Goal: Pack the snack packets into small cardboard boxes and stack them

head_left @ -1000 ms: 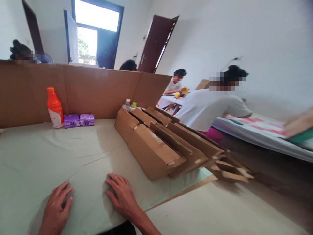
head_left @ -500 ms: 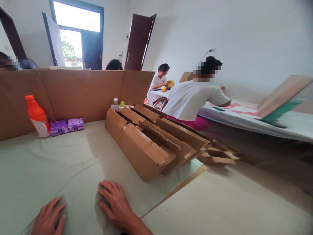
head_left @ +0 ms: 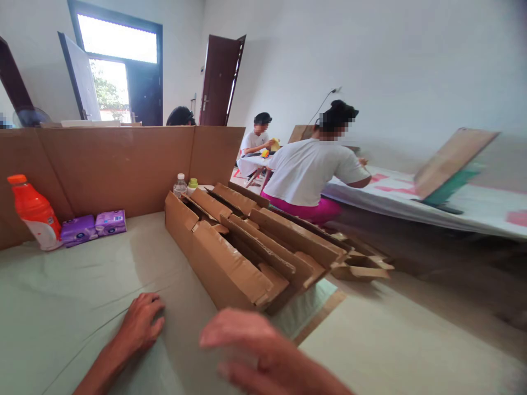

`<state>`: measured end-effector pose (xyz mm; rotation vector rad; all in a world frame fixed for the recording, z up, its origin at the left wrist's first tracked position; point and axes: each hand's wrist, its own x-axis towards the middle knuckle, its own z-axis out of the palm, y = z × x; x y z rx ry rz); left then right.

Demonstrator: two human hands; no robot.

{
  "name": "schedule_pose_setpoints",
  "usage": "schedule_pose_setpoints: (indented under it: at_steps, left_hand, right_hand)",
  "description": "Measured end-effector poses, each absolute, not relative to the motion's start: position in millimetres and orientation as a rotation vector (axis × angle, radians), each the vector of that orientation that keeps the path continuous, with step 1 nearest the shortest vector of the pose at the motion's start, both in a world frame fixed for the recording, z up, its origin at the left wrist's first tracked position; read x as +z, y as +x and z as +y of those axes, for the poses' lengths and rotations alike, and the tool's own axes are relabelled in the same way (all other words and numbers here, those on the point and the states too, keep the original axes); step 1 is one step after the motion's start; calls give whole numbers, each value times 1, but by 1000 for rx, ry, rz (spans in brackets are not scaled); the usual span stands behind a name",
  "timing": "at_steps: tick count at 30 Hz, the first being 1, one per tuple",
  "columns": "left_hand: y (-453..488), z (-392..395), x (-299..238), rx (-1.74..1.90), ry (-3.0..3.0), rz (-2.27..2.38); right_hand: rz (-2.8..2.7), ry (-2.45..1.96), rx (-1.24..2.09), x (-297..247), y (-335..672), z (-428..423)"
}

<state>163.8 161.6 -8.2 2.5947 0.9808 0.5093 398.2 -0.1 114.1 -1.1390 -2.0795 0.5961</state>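
Observation:
My left hand (head_left: 144, 321) rests on the pale green tablecloth (head_left: 102, 280), its fingers loosely bent, thumb apart, nothing held. Lifted in front of the cardboard boxes, my right hand (head_left: 251, 343) is blurred; a gap shows between thumb and fingers, and nothing is in it. The nearest cardboard box (head_left: 222, 269) is long, open-topped and lies just beyond my right hand. Several similar boxes with raised flaps stand in a row behind it. Neither hand touches a box.
An orange bottle (head_left: 35, 214) and two purple tissue packs (head_left: 94, 226) stand by a cardboard wall (head_left: 132, 164). A clear bottle (head_left: 180, 185) is behind the boxes. One person in white (head_left: 308, 170) sits at a table on the right; another person (head_left: 257, 140) sits farther back.
My left hand has moved right and forward over the tablecloth. My right hand has moved right and risen off the cloth. The view has swung slightly right and up.

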Motion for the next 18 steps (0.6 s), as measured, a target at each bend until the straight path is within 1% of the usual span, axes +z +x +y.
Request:
schedule_pose_setpoints:
  at_steps: [3,6,9,12,18]
  left_hand:
    - [196,185,-18,591,2576,959]
    - [205,195,-28,698,2550,966]
    - [199,195,-33,768,2542,933]
    - [192,196,-34,809,2542,913]
    - [194,198,-36,897,2446,883]
  right_hand:
    - [-2004,-1346,267,170,444,36]
    - [-2084,-1607,25,194,470,94]
    - [-2233,-1963,-44,194,477,154]
    - [-2296,-2072,-28,187,480,197]
    - [-2213,-2346,-113,181,493,222]
